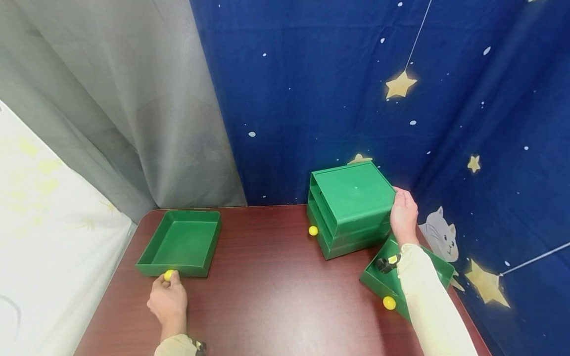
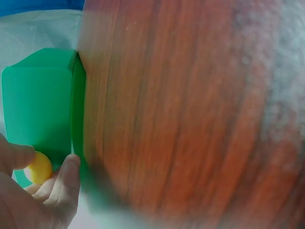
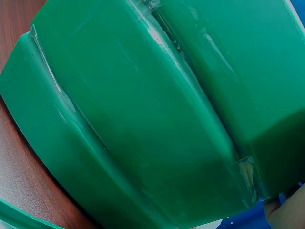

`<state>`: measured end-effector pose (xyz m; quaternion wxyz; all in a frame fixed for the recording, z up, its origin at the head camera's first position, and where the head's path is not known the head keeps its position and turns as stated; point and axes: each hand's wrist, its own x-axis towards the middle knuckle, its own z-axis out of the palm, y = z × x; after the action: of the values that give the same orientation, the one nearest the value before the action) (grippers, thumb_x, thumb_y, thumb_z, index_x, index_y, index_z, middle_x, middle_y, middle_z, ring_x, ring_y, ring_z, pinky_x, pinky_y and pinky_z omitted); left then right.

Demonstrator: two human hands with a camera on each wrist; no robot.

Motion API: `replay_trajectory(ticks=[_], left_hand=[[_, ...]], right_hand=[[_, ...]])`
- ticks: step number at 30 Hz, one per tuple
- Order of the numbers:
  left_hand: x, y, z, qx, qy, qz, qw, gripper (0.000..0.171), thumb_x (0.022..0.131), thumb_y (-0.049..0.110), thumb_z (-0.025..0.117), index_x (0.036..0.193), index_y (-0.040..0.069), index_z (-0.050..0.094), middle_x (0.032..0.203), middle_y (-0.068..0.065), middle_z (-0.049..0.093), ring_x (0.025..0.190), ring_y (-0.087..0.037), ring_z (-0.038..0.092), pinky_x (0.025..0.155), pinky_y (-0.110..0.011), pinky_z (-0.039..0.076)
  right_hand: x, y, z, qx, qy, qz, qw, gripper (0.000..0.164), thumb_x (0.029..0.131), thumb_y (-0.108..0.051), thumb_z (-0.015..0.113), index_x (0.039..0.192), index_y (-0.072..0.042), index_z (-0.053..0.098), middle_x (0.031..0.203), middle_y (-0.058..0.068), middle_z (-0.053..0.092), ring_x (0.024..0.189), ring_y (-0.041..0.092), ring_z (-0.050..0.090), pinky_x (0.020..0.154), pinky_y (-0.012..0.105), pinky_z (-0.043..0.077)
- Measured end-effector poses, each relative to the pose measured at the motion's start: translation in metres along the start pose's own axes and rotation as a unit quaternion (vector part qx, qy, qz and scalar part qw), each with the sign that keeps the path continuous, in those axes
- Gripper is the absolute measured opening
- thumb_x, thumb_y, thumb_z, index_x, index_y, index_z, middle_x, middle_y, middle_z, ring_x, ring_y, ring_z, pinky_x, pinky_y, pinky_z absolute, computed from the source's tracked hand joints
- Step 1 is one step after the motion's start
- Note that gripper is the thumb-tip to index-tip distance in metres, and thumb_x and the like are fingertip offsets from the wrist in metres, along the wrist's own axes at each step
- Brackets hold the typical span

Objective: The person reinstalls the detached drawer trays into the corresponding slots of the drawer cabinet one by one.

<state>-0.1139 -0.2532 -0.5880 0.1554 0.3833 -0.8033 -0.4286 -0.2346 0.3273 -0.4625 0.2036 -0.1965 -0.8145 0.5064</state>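
A small yellow ball (image 1: 168, 275) is pinched by the thumb and fingers of the left hand (image 1: 168, 301). It is held just beside the near wall of an open green tray (image 1: 189, 242); whether the wall is touched cannot be told. For this step to be done well, the ball should be held softly but snugly, since something so round could slip and roll. The wrist is best kept calm, and the fingers are best kept clear of the wall so the tray is not bumped.

The ball is plain, bright and smooth, and part of it is hidden by the thumb.

The far right corner of a green three-tier cabinet (image 1: 356, 198) is touched by the right hand (image 1: 404, 217); whether its fingers are curled cannot be told. Clear tape (image 3: 248, 179) is stuck along the cabinet's seams. A second yellow ball (image 1: 313, 231) is seen beside the cabinet, and a third yellow ball (image 1: 389, 303) by a tilted-looking green tray on the right (image 1: 374, 284). All is set on a red-brown bench (image 1: 276, 306).
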Motion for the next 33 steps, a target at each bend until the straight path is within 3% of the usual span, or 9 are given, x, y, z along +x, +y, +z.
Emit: replay_trajectory(ticks=[18, 33], left_hand=[[-0.003, 0.006, -0.001, -0.032, 0.003, 0.007, 0.9995, 0.059, 0.104, 0.046, 0.047, 0.143, 0.002, 0.056, 0.123, -0.025, 0.071, 0.125, -0.045, 0.057, 0.108, -0.057, 0.037], [-0.012, 0.022, 0.004, -0.018, -0.001, 0.051, 0.9986, 0.055, 0.104, 0.046, 0.049, 0.14, 0.004, 0.06, 0.12, -0.023, 0.072, 0.117, -0.046, 0.062, 0.101, -0.058, 0.042]], right_hand=[[0.0, -0.001, 0.0, -0.009, -0.002, -0.003, 1.0, 0.052, 0.108, -0.043, 0.031, 0.139, -0.013, 0.06, 0.148, 0.013, 0.057, 0.14, 0.033, 0.049, 0.118, 0.05, 0.034], [0.001, -0.001, 0.0, -0.003, 0.001, 0.004, 1.0, 0.052, 0.108, -0.043, 0.031, 0.138, -0.014, 0.061, 0.148, 0.012, 0.058, 0.14, 0.032, 0.049, 0.117, 0.049, 0.034]])
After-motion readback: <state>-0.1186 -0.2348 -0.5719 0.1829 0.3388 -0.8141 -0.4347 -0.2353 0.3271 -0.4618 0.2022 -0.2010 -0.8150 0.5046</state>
